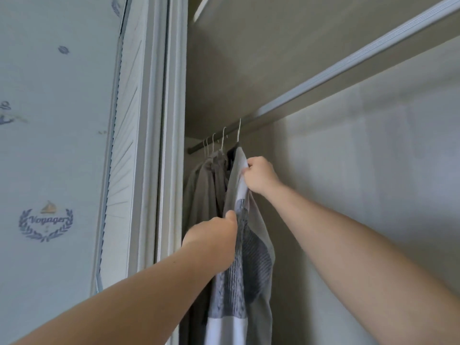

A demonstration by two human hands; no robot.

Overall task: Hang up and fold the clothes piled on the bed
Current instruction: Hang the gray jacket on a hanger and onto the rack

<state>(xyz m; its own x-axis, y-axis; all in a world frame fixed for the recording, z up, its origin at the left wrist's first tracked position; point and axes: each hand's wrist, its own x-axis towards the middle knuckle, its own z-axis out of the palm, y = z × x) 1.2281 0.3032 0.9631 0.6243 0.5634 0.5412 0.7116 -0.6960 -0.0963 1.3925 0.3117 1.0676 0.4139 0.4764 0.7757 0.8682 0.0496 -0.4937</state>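
A grey, white and blue knitted sweater (251,260) hangs from a white wire hanger (239,131) on the dark closet rail (199,146). My right hand (260,174) pinches the sweater's shoulder just below the hanger hook. Lower down, my left hand (214,232) grips the front edge of the same sweater, thumb on the fabric. Both arms reach up into the wardrobe. The bed and the clothes pile are out of view.
To the left of the sweater, several grey-brown garments (206,190) hang on more wire hangers. A wardrobe shelf (348,63) runs above the rail. The white wardrobe frame (171,120) and wallpapered wall (49,145) stand on the left; the closet back wall (361,170) lies behind.
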